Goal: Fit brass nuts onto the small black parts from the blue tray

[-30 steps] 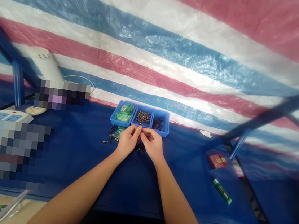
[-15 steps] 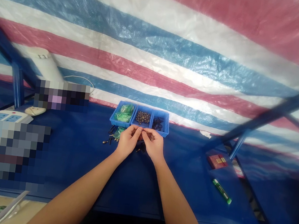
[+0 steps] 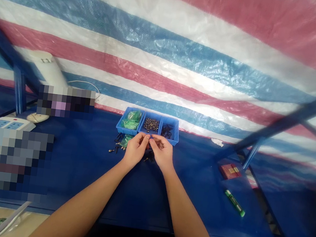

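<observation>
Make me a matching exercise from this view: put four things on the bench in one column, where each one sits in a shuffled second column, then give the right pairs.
Things:
1. Green plastic packets
2. Black screws
3. Round-headed metal fasteners
4. Green-and-white stick

Places:
A. Right compartment of the blue tray
B. Blue table covering, well right of the tray
C. Tray's left compartment
D. Tray's middle compartment

Pairs: 1-C, 2-A, 3-D, 4-B
</observation>
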A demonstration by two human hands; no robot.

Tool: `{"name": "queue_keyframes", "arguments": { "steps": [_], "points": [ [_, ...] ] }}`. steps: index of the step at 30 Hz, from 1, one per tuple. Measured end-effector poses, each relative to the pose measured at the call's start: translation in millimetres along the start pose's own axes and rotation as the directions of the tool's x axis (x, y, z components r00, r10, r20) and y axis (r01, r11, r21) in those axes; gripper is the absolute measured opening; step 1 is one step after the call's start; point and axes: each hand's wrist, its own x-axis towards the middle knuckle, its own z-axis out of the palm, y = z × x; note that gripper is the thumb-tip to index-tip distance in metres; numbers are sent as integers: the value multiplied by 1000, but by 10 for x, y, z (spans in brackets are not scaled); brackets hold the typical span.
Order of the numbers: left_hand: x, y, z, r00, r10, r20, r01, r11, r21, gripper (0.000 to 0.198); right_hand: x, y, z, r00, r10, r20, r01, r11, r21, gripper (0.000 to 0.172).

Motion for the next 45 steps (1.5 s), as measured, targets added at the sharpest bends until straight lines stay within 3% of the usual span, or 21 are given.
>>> {"name": "queue_keyframes", "arguments": {
  "steps": [9, 18, 25, 33, 40, 45],
  "points": [
    [-7, -13, 24, 999, -7, 34, 12, 990, -139, 25, 18, 30, -52, 1000, -16, -8, 16, 998, -58, 21],
    [-11, 24, -4, 1000, 5, -2, -5, 1000, 25, 37, 2, 16, -28, 999, -30, 16, 31, 997, -72, 22],
    [-8, -18, 23, 1000, 0, 28, 2, 996, -92, 25, 27, 25, -52, 999, -30, -18, 28, 995, -100, 21],
    [0, -7, -2, 999, 12, -32, -12, 1000, 10, 36, -9, -20, -21, 999, -35, 34, 38, 995, -91, 22],
    [-4, -8, 28, 999, -34, 22, 37, 990, -139, 28, 11, 9, -40, 999, -30, -24, 28, 995, -95, 21],
    [1, -21, 24, 1000, -13, 9, 13, 1000, -19, 29, 7, -4, -27, 1000, -16, -11, 15, 998, -65, 23]
  ]
}}
